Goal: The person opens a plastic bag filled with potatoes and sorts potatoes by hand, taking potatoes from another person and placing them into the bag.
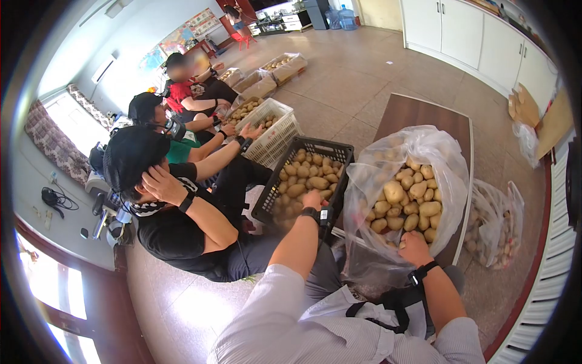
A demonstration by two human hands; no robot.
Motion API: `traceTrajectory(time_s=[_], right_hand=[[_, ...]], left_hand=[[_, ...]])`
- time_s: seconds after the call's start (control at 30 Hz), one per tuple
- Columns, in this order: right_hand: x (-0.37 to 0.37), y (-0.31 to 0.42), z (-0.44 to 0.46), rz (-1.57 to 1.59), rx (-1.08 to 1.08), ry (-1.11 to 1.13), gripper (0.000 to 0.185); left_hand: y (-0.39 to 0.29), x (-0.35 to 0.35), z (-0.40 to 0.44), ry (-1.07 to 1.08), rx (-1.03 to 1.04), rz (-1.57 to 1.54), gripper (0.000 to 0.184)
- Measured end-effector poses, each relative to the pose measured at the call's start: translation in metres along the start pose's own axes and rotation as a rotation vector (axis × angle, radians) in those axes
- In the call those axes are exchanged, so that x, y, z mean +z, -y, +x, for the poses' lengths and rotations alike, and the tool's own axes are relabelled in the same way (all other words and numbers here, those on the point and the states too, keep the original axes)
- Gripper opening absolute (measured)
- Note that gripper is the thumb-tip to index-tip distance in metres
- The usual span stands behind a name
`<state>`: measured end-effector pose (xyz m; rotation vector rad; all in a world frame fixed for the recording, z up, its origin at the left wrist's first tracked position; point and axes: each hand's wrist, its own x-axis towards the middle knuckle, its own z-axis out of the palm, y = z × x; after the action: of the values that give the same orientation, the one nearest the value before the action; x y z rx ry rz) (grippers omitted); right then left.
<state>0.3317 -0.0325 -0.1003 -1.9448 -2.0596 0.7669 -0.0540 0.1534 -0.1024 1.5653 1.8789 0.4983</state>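
My left hand reaches over the near side of a black plastic crate that holds many potatoes. Its fingers look curled down among them, and what they grip is hidden. My right hand is at the near edge of a large clear plastic bag, closed around what looks like a potato, mostly covered by the fingers. More potatoes fill the wide-open bag, which rests on a brown board-topped table. Dark bands sit on both my wrists.
A co-worker in black sits close on my left, with others beyond. A white crate and several potato-filled boxes line up ahead. A second clear bag lies on the floor to my right. White cabinets stand along the far wall.
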Motion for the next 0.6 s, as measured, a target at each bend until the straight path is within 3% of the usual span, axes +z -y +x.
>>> traceTrajectory(time_s=[0.03, 0.13, 0.23, 0.3, 0.4, 0.53, 0.6], right_hand=[[-0.002, 0.001, 0.000, 0.016, -0.005, 0.005, 0.036], [-0.004, 0.000, 0.002, 0.075, -0.058, -0.011, 0.037], [-0.002, 0.001, 0.004, 0.120, -0.077, -0.029, 0.039], [-0.001, 0.000, 0.005, 0.205, -0.073, -0.073, 0.038], [0.000, 0.000, 0.007, 0.279, -0.044, -0.108, 0.036], [0.001, -0.001, 0.008, 0.312, -0.076, -0.177, 0.036], [-0.001, 0.001, 0.011, 0.427, -0.010, -0.163, 0.036]], left_hand=[[-0.003, -0.002, -0.002, -0.007, -0.056, -0.125, 0.025], [0.003, -0.001, 0.000, 0.054, -0.032, -0.071, 0.034], [0.014, 0.001, 0.003, -0.070, -0.052, -0.120, 0.035], [0.018, 0.000, 0.003, -0.068, 0.134, 0.663, 0.030], [0.021, -0.001, 0.007, -0.039, -0.033, 0.564, 0.028], [0.015, -0.001, 0.005, -0.075, 0.022, 0.623, 0.024], [-0.014, -0.007, -0.007, 0.063, 0.035, 0.796, 0.023]])
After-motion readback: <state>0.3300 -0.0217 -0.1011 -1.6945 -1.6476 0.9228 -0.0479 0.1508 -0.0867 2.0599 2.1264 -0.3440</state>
